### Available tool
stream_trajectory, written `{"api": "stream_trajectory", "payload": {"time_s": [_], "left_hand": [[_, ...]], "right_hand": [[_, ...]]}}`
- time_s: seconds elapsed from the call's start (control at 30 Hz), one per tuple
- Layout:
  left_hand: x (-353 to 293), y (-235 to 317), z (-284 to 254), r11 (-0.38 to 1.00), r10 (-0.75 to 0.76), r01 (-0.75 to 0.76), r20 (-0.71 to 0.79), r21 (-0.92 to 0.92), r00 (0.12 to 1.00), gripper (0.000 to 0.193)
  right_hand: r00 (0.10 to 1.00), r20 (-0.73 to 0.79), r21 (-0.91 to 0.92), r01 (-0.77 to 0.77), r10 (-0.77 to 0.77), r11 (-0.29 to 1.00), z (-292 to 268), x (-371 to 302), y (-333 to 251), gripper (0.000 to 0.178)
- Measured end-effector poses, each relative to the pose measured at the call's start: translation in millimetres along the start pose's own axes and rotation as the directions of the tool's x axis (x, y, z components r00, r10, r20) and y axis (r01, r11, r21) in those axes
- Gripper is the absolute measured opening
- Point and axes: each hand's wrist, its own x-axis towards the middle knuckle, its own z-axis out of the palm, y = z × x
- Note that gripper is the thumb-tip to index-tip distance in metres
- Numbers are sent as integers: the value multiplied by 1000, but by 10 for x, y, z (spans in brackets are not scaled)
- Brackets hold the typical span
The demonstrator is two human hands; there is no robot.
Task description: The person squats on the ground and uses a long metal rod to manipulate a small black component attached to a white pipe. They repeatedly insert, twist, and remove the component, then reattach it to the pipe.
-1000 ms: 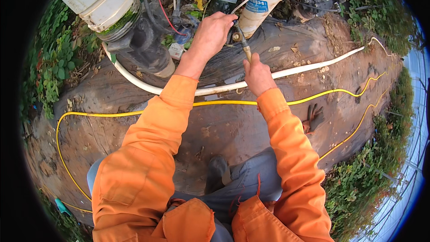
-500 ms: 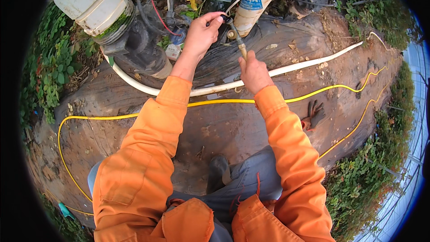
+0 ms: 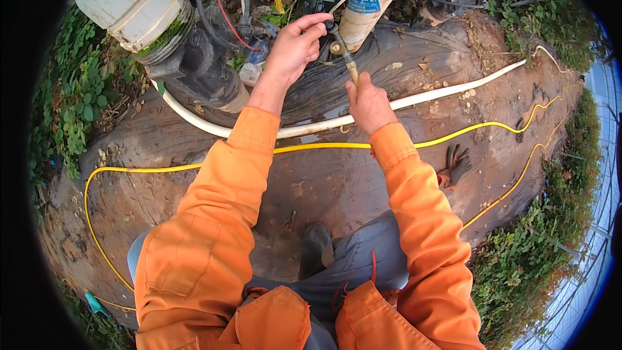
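Gripping tool [image 3: 350,67] near pipe's edge [image 3: 353,40], open ground [image 3: 447,52] rightward.

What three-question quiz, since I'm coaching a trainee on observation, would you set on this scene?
1. Multiple choice: what does the right hand grip?
A) a red wire
B) a metal fitting
C) a yellow ribbon

2. True or false: the glove lies on the ground, to the right of the right sleeve.

3. Fill in the colour: the hose running between the white pipe and the boot is ____.

Key:
1. B
2. True
3. Yellow
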Motion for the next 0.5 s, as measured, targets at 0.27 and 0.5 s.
{"api": "stream_trajectory", "payload": {"time_s": [0.27,0.5], "left_hand": [[44,-20,7,974,42,-37,-15,223,999,26],[77,24,30,998,-60,61,-92,5,994,22]], "right_hand": [[1000,-4,-3,-11,11,1000,10,6,3,27],[1000,14,9,2,-2,1000,21,-1,-5,27]]}}
